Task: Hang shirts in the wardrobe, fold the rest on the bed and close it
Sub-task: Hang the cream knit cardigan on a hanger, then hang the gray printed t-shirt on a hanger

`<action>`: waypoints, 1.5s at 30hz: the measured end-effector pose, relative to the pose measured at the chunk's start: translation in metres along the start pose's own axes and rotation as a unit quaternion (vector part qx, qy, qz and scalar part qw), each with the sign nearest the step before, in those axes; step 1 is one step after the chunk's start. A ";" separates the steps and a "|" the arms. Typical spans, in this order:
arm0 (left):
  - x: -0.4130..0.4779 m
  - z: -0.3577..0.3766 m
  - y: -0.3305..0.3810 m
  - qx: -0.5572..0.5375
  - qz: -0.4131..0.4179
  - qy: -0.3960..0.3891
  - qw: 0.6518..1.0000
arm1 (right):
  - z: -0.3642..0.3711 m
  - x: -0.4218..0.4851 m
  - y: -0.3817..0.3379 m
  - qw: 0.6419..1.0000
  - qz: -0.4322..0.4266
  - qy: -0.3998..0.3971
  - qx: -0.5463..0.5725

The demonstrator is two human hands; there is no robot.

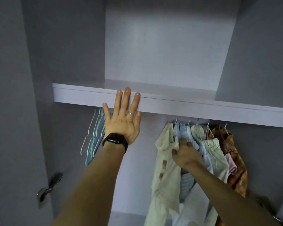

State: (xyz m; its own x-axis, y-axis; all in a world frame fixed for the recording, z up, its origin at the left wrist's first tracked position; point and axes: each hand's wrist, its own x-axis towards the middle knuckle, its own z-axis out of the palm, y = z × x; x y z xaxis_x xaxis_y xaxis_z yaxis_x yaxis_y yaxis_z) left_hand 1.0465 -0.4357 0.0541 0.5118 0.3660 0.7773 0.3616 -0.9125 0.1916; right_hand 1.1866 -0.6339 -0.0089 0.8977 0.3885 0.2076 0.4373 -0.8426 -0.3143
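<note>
L hand (121,123): fingers straight, spread, flat on shelf (203,108) front edge.
R hand (185,154): curled round cream shirt (163,160), under shelf.

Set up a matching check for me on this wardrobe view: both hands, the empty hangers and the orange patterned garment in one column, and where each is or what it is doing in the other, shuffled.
Column one
1. left hand
2. right hand
3. empty hangers
4. orange patterned garment

Column two
A. far right end of the hung row
B. flat, fingers spread, against the front edge of the shelf
C. bunched at the left, under the shelf
D. pinching the cream shirt

Pairs: 1-B, 2-D, 3-C, 4-A
</note>
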 end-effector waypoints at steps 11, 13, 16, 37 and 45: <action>-0.007 -0.101 0.067 -0.018 -0.119 -0.281 0.952 | -0.118 -0.152 0.018 0.968 -0.076 -0.001 0.239; -0.032 -0.114 0.090 -0.071 -0.114 -0.275 0.952 | -0.129 -0.185 0.035 0.957 -0.092 0.039 0.274; -0.100 -0.118 0.131 -0.137 -0.053 -0.245 0.958 | -0.136 -0.228 0.065 0.948 -0.101 0.096 0.285; -0.336 -0.069 0.276 -0.261 0.421 -0.529 0.689 | -0.064 -0.537 0.161 0.900 0.391 0.188 0.038; -0.425 -0.165 0.362 -0.364 0.609 -0.484 0.512 | -0.081 -0.699 0.098 0.738 0.618 0.268 -0.031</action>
State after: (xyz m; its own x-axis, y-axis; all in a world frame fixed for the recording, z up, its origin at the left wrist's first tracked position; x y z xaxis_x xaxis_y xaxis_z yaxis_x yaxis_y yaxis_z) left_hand 0.8319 -0.9520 -0.1081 0.2851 -0.9585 -0.0083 -0.8917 -0.2684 0.3644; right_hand 0.5979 -1.0181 -0.1097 0.4520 -0.8810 0.1395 -0.7164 -0.4518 -0.5316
